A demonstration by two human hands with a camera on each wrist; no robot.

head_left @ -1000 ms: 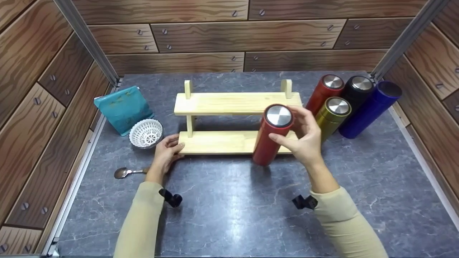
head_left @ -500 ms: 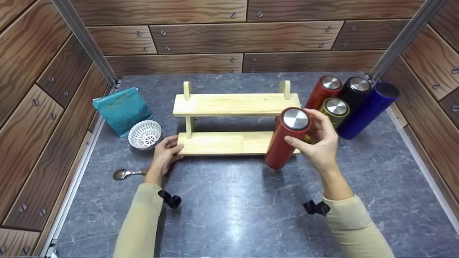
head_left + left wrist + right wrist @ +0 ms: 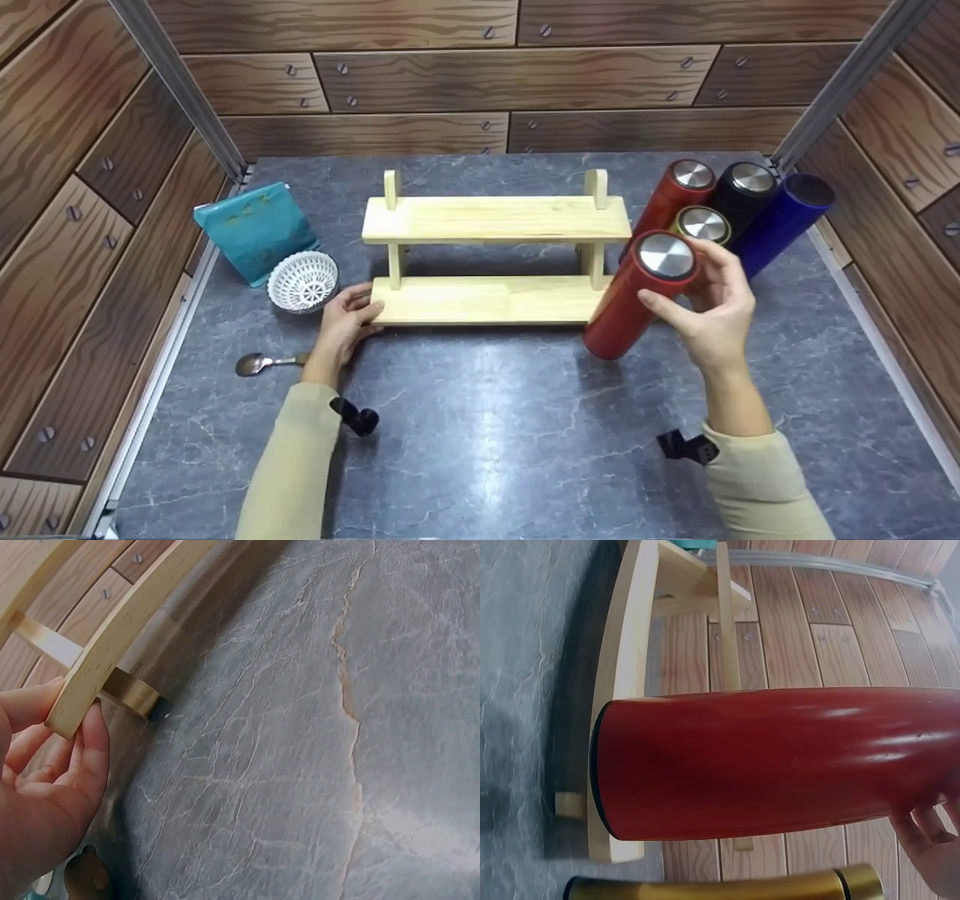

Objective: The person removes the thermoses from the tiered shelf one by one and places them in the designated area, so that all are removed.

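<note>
A two-tier wooden shelf (image 3: pixel 480 300) stands mid-table. At its lower board's left end, my left hand (image 3: pixel 346 322) pinches the edge, thumb on top and fingers beneath, as the left wrist view shows on the board (image 3: pixel 97 664). My right hand (image 3: pixel 716 311) grips a red thermos flask (image 3: pixel 626 311) near its steel-topped lid, thumb on one side and fingers on the other. In the head view the flask overlaps the right end of the lower board. The right wrist view shows the flask's body (image 3: pixel 765 765) large in front of the shelf, its dark-rimmed base toward the board.
Behind the right hand stand another red flask (image 3: pixel 667 195), a yellow-green flask (image 3: pixel 703 225), a black flask (image 3: pixel 746 187) and a blue flask (image 3: pixel 787 217). Left lie a teal pouch (image 3: pixel 259 232), a white woven bowl (image 3: pixel 304 281) and a spoon (image 3: pixel 259 364). Wood-patterned walls (image 3: pixel 510 79) surround the table.
My right hand has carried the red flask rightward along the shelf's front, from right of middle to its right end. My left hand has stayed at the board's left end.
</note>
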